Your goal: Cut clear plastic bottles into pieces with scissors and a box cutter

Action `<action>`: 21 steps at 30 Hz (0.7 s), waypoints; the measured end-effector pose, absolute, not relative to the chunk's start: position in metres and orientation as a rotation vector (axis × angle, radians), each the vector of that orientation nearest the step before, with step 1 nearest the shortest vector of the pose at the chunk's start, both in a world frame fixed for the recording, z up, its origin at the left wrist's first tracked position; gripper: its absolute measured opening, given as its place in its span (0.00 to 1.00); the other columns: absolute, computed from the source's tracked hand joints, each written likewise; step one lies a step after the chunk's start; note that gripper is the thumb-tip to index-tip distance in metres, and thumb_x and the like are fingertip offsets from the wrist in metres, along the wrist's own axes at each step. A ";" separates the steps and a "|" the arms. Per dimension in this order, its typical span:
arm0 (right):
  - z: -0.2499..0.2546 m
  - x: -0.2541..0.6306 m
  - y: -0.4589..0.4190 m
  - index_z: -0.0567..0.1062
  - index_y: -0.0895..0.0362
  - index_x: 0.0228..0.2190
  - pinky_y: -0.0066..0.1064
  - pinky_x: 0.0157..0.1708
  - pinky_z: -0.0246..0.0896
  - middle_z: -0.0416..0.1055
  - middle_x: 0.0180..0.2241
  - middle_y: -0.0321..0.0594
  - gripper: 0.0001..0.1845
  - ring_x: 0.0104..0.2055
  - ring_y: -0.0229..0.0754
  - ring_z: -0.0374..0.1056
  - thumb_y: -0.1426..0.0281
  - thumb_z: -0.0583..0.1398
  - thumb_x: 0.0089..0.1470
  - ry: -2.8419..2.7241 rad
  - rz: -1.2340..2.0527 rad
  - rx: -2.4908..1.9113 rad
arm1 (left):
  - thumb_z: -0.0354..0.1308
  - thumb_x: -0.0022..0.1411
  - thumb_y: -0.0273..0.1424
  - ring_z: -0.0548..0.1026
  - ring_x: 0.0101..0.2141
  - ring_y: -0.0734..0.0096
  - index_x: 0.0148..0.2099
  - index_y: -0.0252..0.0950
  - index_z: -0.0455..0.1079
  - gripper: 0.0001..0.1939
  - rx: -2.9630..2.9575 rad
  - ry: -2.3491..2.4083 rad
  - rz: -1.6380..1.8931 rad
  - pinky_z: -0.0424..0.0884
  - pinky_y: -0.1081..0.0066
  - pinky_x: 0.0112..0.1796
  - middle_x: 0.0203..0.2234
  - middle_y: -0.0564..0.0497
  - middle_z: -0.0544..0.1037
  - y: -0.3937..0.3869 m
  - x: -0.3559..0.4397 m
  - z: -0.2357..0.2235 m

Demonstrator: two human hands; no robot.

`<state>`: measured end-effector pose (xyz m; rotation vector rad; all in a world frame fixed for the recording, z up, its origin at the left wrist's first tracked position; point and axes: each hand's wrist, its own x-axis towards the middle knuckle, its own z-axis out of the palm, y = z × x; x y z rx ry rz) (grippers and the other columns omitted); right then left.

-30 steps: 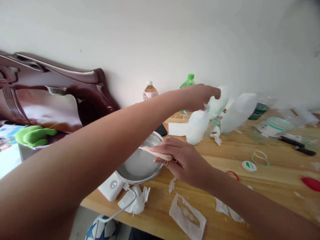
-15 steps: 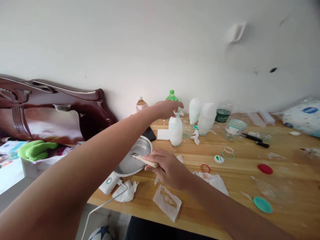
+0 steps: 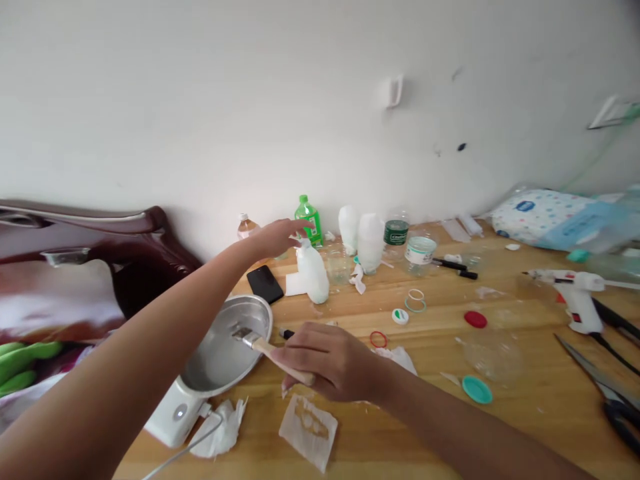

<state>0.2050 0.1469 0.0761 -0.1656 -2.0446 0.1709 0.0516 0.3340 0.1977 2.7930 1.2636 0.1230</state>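
My right hand (image 3: 333,363) is closed on a paintbrush (image 3: 273,352) with a wooden handle. Its bristles point left over the rim of a shallow metal pan (image 3: 215,363), which sits on a white base at the table's left end. My left arm reaches across above the pan. My left hand (image 3: 277,237) has its fingers stretched out, with the fingertips at the neck of a white-coated bottle (image 3: 313,277) standing upright on the wooden table (image 3: 525,427). I cannot tell whether they touch it.
Behind stand a green bottle (image 3: 309,217), a tea bottle (image 3: 245,225) and two more white bottles (image 3: 370,241). A black phone (image 3: 265,284), loose caps and rings, and stained tissue (image 3: 307,427) lie about. At right: glue gun (image 3: 575,293), scissors (image 3: 607,390). At left: dark wooden headboard (image 3: 125,257).
The view has pulled back and swung right, showing more of the table. My left hand stood the white bottle down and has loosened over its top. My right hand keeps the brush at the pan.
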 end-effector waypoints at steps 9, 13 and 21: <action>0.066 0.292 0.196 0.68 0.60 0.58 0.38 0.42 0.73 0.78 0.38 0.45 0.21 0.40 0.44 0.73 0.76 0.58 0.64 -2.031 -0.270 -0.455 | 0.54 0.65 0.29 0.76 0.50 0.68 0.64 0.47 0.64 0.26 2.768 1.204 0.156 0.70 0.67 0.50 0.50 0.52 0.80 0.345 0.047 0.195; 0.060 0.302 0.206 0.69 0.63 0.56 0.39 0.43 0.74 0.77 0.38 0.47 0.20 0.41 0.45 0.73 0.76 0.58 0.63 -2.062 -0.457 -0.518 | 0.53 0.65 0.30 0.77 0.50 0.68 0.64 0.47 0.64 0.25 2.721 1.193 0.180 0.71 0.67 0.49 0.51 0.51 0.80 0.345 0.048 0.195; 0.031 0.284 0.196 0.74 0.67 0.47 0.34 0.37 0.72 0.77 0.33 0.44 0.11 0.36 0.42 0.72 0.75 0.57 0.65 -2.309 -0.398 -0.434 | 0.53 0.66 0.31 0.76 0.48 0.68 0.63 0.49 0.65 0.23 2.775 1.153 0.232 0.71 0.68 0.47 0.51 0.52 0.79 0.348 0.051 0.187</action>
